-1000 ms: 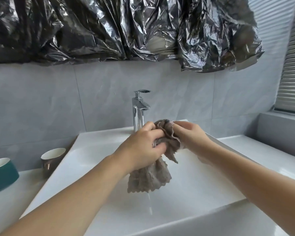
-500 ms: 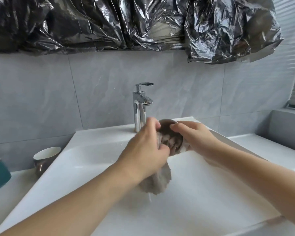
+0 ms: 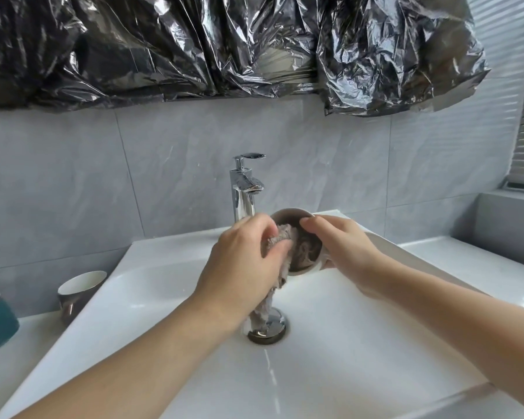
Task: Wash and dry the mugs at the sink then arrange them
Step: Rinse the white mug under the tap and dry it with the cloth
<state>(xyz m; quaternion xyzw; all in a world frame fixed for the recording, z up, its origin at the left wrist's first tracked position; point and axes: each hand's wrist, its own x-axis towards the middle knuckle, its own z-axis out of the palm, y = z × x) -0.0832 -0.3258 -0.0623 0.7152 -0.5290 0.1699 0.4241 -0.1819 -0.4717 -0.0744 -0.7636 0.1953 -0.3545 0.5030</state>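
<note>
Only one view: cam on my head, wide-angle, looking fwd and down over the sink (image 3: pixel 164 267), close enough that my forearms run in from the bottom edge. It faces the tiled back wall (image 3: pixel 179 176) w/ the faucet (image 3: pixel 244 189) near centre. Sink's left rim and front right corner both fit; straight lines bow toward the frame edges.

Your left hand (image 3: pixel 242 261) and right hand (image 3: pixel 345 249) are bare, and so are both forearms right down to the near edge of the view. You wear no sleeves, and no rings or watch as far as this wide, slightly soft view shows.
</note>
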